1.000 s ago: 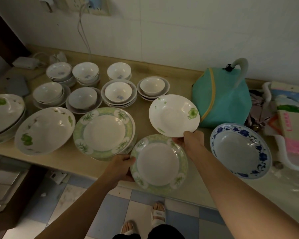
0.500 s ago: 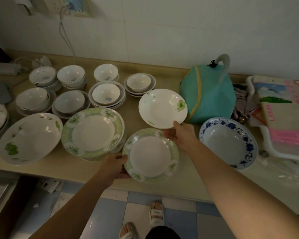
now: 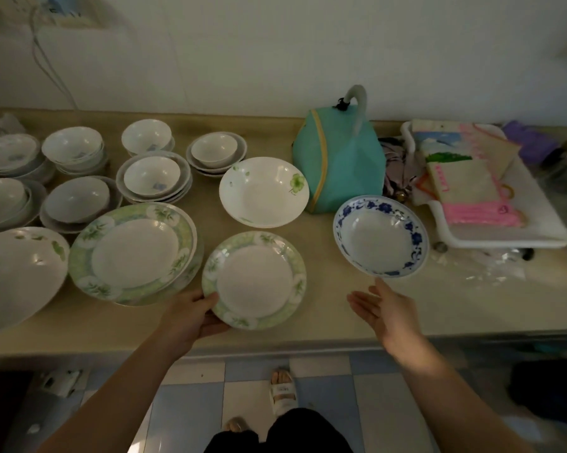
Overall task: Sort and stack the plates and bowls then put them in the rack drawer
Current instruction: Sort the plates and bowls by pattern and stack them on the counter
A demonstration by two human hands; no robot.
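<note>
L hand [image 3: 190, 317] grips near-left rim of small green-rimmed plate [image 3: 254, 279], thumb on top, fingers under; plate sits near front edge of counter [image 3: 308, 322]. R hand [image 3: 381, 310] empty, palm up, fingers straight and spread, just in front of blue-patterned bowl [image 3: 380, 236], not touching. White bowl w/ green clover [image 3: 264, 192] on counter behind the plate, beside teal bag [image 3: 339, 165]. Larger green-rimmed plate stack [image 3: 135, 253] to the left. Small bowls on saucers [image 3: 152, 176] further back-left.
</note>
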